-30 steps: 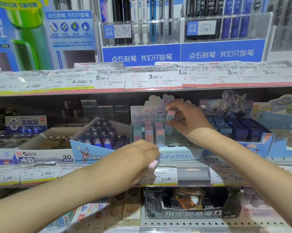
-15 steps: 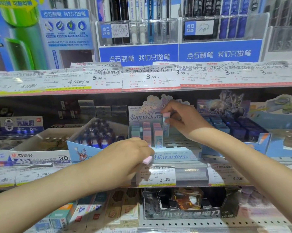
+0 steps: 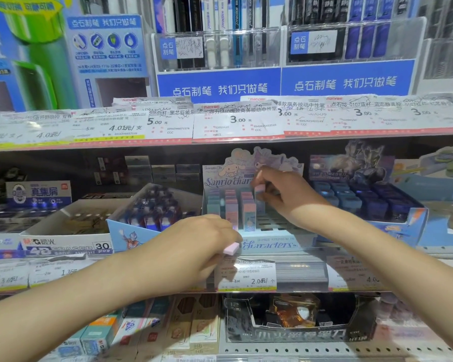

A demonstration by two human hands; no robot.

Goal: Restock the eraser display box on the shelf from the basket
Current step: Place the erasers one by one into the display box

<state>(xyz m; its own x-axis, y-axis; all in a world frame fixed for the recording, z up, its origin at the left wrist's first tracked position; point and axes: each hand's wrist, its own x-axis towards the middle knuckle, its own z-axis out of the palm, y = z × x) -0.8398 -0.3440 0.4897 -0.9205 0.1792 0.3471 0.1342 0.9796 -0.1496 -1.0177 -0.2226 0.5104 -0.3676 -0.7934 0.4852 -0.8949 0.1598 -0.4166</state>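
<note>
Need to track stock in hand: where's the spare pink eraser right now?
Head view, centre-left: the pink eraser is gripped in the left hand, just below the Sanrio display box front.

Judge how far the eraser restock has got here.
Done: three columns of pastel erasers stand in the Sanrio cardboard display box. In hand: right hand seats a pink eraser; left hand holds another pink eraser. Left: empty slots on the right.

Two bare forearms, left hand (image 3: 194,246) and right hand (image 3: 285,194), no sleeves visible.
</note>
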